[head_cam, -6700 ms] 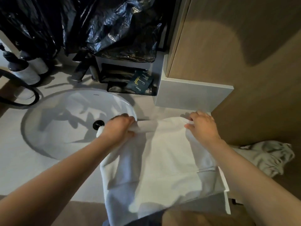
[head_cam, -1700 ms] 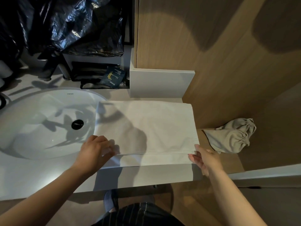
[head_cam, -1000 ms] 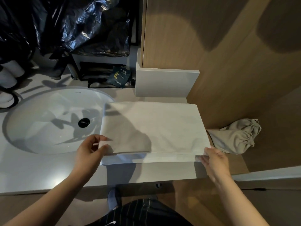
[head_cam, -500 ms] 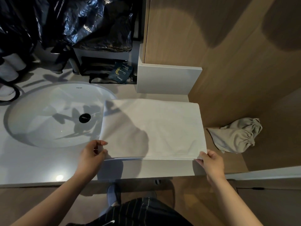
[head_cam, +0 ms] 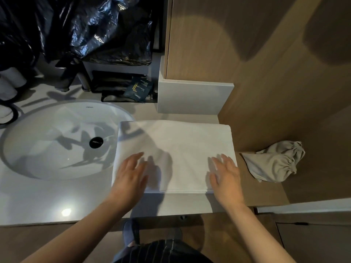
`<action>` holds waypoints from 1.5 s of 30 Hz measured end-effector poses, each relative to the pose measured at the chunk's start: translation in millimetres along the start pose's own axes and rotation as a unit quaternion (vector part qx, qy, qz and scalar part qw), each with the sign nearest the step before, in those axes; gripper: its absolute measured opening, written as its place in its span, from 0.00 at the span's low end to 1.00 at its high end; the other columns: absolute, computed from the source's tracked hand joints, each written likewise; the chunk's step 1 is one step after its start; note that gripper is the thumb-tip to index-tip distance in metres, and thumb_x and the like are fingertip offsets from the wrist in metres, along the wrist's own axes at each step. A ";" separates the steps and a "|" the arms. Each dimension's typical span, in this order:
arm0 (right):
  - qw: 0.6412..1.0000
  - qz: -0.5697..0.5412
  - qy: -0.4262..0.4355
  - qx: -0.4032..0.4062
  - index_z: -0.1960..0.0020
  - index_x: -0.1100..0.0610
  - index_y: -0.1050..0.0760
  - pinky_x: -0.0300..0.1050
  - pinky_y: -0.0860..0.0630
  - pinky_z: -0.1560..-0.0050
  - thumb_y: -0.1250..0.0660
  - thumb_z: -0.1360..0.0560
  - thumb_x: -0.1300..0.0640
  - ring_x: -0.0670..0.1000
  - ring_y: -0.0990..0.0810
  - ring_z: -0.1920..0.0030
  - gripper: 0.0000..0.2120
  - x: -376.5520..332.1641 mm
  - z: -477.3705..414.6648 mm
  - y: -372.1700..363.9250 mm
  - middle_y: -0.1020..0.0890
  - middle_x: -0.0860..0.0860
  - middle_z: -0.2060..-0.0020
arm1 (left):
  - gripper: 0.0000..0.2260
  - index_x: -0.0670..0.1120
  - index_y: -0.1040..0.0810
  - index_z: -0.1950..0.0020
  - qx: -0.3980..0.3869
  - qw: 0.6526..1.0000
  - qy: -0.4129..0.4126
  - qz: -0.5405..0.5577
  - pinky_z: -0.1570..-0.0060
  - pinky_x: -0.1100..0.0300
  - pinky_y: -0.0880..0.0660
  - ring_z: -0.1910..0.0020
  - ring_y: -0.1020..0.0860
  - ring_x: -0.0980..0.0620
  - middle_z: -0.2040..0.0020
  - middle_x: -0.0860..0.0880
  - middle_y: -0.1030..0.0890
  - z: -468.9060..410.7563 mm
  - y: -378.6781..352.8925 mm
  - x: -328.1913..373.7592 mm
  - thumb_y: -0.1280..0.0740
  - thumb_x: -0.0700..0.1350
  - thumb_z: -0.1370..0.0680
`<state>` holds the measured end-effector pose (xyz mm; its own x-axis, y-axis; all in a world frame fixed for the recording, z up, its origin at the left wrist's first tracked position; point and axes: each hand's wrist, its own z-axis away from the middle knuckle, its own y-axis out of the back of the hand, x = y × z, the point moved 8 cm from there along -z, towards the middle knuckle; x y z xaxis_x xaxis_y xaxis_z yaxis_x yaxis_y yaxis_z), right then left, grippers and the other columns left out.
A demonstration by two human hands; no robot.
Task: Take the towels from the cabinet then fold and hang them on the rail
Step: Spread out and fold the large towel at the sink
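A white towel (head_cam: 176,145) lies folded into a flat rectangle on the counter, right of the sink, its left edge reaching the basin rim. My left hand (head_cam: 130,173) rests flat on the towel's near left part, fingers straight and spread. My right hand (head_cam: 226,174) lies flat on the near right corner in the same way. Neither hand grips the cloth. No rail is in view.
The white oval sink (head_cam: 57,139) takes up the left of the counter. A grey drawstring bag (head_cam: 275,164) lies on the wooden ledge at right. Behind the towel stand a white box-like block (head_cam: 193,97), a dark sachet (head_cam: 139,89) and black plastic bags (head_cam: 91,29).
Both hands have let go of the towel's near corners and moved onto its top, lying flat. The near edges of the layers are lined up now.
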<state>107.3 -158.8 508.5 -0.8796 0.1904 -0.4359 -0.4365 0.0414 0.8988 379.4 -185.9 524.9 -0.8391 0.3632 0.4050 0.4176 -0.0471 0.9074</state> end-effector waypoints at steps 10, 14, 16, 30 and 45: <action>0.977 0.165 0.009 -0.138 0.26 0.39 0.76 0.63 0.73 0.28 0.72 0.26 0.29 0.53 0.78 0.27 0.33 20.2 5.5 -65.8 0.77 0.44 0.27 | 0.35 0.55 0.70 0.24 -0.202 0.969 0.005 -0.143 0.27 0.40 0.67 0.26 0.72 0.43 0.24 0.48 0.71 -21.8 -83.9 -10.8 0.71 0.70 0.28; 0.978 0.155 -0.018 -0.141 0.27 0.42 0.79 0.60 0.71 0.26 0.74 0.29 0.27 0.53 0.78 0.27 0.37 26.8 9.1 -62.0 0.79 0.47 0.28 | 0.39 0.57 0.71 0.24 -0.232 0.962 -0.026 -0.145 0.29 0.37 0.68 0.27 0.74 0.41 0.25 0.47 0.73 -20.1 -84.0 -12.8 0.70 0.74 0.31; 0.977 0.154 -0.036 -0.142 0.27 0.45 0.80 0.57 0.72 0.26 0.74 0.31 0.26 0.53 0.78 0.27 0.39 28.6 9.1 -59.3 0.79 0.48 0.28 | 0.40 0.59 0.73 0.26 -0.252 0.954 -0.032 -0.157 0.30 0.34 0.69 0.28 0.75 0.40 0.26 0.48 0.75 -19.7 -82.2 -15.2 0.69 0.76 0.33; 0.943 -0.115 -0.292 -0.113 0.45 0.59 0.30 0.46 0.27 0.50 0.36 0.22 0.43 0.54 0.23 0.46 0.19 88.3 -9.4 -12.5 0.21 0.54 0.47 | 0.17 0.44 0.26 0.38 -0.175 0.982 -0.046 -0.057 0.43 0.52 0.29 0.43 0.27 0.44 0.42 0.44 0.26 -122.0 -43.0 42.1 0.38 0.53 0.20; 0.926 -0.180 -0.328 -0.043 0.41 0.54 0.29 0.30 0.33 0.65 0.29 0.25 0.50 0.43 0.26 0.55 0.17 94.8 16.7 -8.5 0.24 0.46 0.49 | 0.27 0.53 0.46 0.22 -0.280 0.940 -0.080 -0.176 0.30 0.45 0.41 0.29 0.34 0.42 0.27 0.44 0.35 -218.0 -122.1 94.8 0.46 0.60 0.19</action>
<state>30.8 -124.8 460.2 -0.3826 0.7353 -0.5595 -0.7172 0.1455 0.6816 172.8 -348.6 477.0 -0.8086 0.5818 0.0872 -0.1631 -0.3642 0.9169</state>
